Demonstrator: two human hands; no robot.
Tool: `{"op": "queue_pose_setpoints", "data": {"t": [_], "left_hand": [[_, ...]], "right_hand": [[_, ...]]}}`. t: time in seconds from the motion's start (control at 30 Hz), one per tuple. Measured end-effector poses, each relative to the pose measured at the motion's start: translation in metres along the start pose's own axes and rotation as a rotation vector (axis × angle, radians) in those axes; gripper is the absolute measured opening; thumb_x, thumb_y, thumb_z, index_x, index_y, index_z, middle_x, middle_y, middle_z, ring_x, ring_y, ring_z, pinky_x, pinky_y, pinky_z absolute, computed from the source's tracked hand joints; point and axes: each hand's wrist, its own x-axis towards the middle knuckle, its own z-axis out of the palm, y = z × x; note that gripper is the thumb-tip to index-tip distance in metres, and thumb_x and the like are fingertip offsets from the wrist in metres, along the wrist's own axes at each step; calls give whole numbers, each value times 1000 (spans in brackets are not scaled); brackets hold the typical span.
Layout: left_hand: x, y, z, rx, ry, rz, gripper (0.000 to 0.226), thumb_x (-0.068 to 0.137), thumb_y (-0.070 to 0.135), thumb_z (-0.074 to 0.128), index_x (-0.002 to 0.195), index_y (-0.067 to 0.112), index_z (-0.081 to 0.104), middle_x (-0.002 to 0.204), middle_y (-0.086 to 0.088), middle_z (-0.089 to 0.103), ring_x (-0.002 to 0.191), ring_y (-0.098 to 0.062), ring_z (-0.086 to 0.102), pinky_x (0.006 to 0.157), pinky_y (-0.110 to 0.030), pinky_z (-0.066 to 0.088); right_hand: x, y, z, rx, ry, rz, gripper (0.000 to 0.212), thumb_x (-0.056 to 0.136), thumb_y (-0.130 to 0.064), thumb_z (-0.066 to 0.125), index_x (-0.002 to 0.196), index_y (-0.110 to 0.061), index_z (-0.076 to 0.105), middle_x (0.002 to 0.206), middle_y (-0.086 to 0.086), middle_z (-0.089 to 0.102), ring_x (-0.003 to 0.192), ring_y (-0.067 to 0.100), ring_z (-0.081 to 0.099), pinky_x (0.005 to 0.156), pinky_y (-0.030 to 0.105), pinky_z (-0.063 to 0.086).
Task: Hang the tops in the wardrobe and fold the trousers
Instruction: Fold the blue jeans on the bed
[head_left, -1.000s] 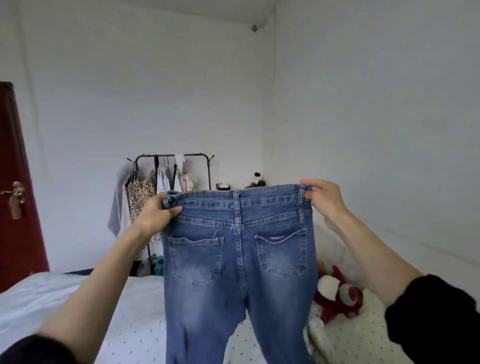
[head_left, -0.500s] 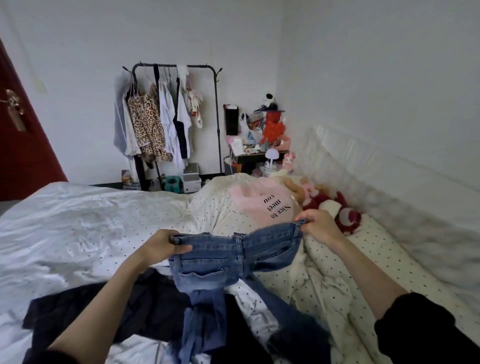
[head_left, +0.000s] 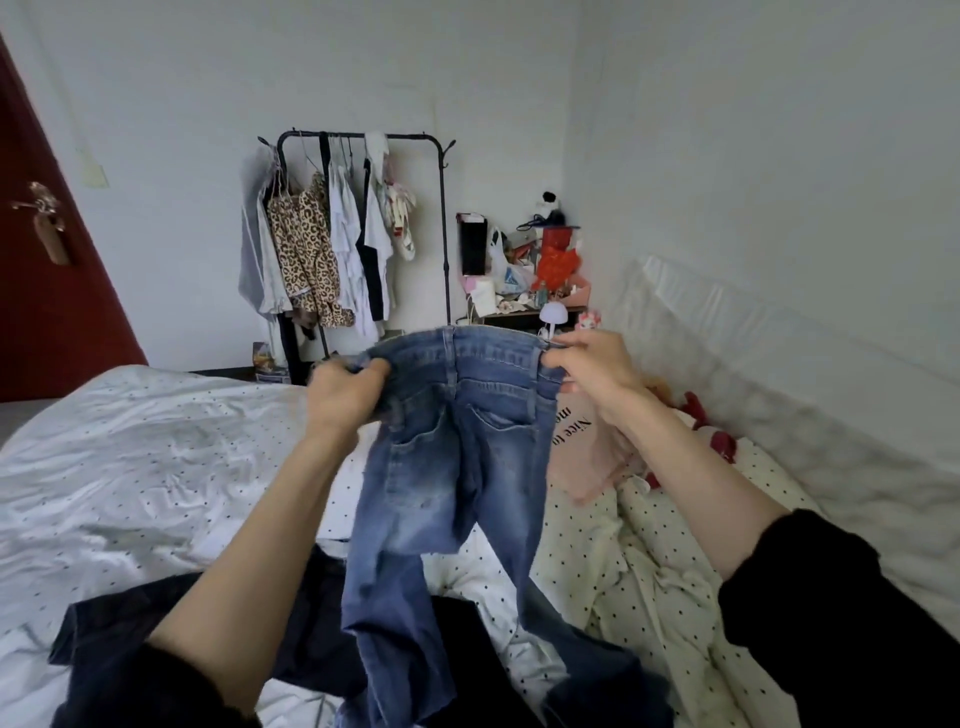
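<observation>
Jeans lifted back off the bed, waistband corners drawn closer than half a second ago.

The left hand (head_left: 347, 397) and right hand (head_left: 592, 371) each pinch an end of the blue jeans (head_left: 457, 467) waistband with curled fingers; below the fingers the legs hang onto a dark garment (head_left: 311, 639) on the bed (head_left: 130, 467).

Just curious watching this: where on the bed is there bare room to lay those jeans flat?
The jeans hang from both hands. The white dotted sheet, between the red door and the left forearm, lies bare. Crowded: dark clothes nearest the person, and the pink top and cream cloth to the right.
</observation>
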Motion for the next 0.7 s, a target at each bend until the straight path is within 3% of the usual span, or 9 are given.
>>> {"op": "queue_pose_setpoints", "data": {"t": [0.1,0.2,0.3,0.43,0.53,0.6,0.7], "left_hand": [[-30,5,29,57,-205,84,23,85,11,61,66,15,48,72,-11,55,76,-27,58,80,-51,54],[-53,6,38,-79,-473,59,15,87,2,59,79,13,54,77,-7,58,72,-21,61,67,-34,54],[-58,3,30,-339,-735,-65,22,87,-13,48,92,5,59,73,-1,64,64,-12,61,66,-22,53],[-58,1,32,-497,-713,-112,30,87,-16,45,110,0,58,79,-3,69,65,-9,67,65,-18,54],[-60,7,40,-525,-629,-95,26,86,-13,50,101,6,60,70,3,71,61,-4,66,58,-14,52],[-62,9,45,-557,-591,-85,23,86,-12,51,98,5,61,69,3,72,60,-4,66,57,-14,51],[-68,7,54,-575,-564,-68,25,88,-10,50,110,-3,60,82,-5,72,69,-11,69,65,-18,55]], "right_hand": [[-8,-8,25,156,-96,60,20,75,8,64,75,-12,70,67,3,62,63,14,58,57,24,53],[-19,-7,38,176,-187,74,30,80,3,66,108,-7,66,91,8,67,85,20,64,73,28,56],[-27,-2,34,243,-207,79,21,82,3,65,101,-7,67,101,15,68,95,25,65,85,34,55],[-36,-1,23,279,-262,24,14,84,2,63,86,-12,69,103,17,70,90,24,67,83,30,55],[-42,-5,17,310,-323,-2,17,88,0,59,95,-12,69,110,18,68,103,26,64,93,35,50],[-44,-7,13,305,-383,-2,24,90,1,54,98,-16,68,113,13,68,103,20,63,92,32,49],[-48,-3,7,325,-474,6,34,88,6,52,106,-19,65,113,7,67,100,14,64,86,25,51]]}}
